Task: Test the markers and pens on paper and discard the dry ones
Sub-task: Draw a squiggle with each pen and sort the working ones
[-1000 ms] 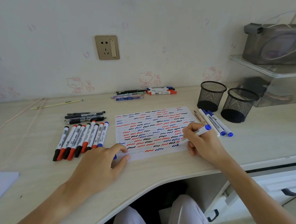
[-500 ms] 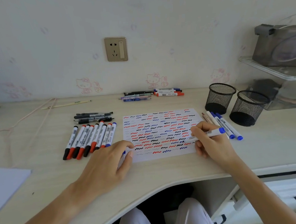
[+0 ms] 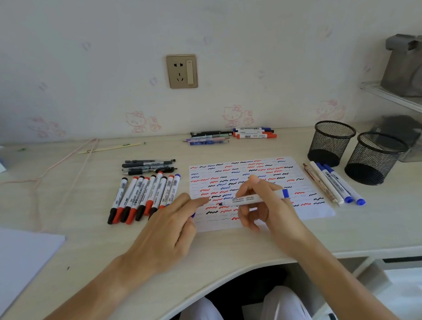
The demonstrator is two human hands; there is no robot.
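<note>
A white paper sheet (image 3: 255,166) covered in red, blue and black squiggles lies mid-desk. Above it my right hand (image 3: 268,210) grips an uncapped white marker with a blue end (image 3: 252,199), held level with its tip pointing left. My left hand (image 3: 169,227) sits at the sheet's left edge, index finger close to the tip, and a blue cap (image 3: 193,214) peeks out from under its curled fingers. A row of capped red, black and blue markers (image 3: 142,197) lies left of the sheet, with black pens (image 3: 148,165) behind them.
Two black mesh cups (image 3: 331,141) (image 3: 374,158) stand at the right. A few pens and blue markers (image 3: 331,184) lie by the sheet's right edge. More pens and markers (image 3: 230,136) lie near the wall. Another paper sheet (image 3: 12,261) covers the left front corner.
My right hand lifted the marker off the sheet's lower right, swung it level and carried it left toward my left hand. My left hand's fingers reached toward the tip.
</note>
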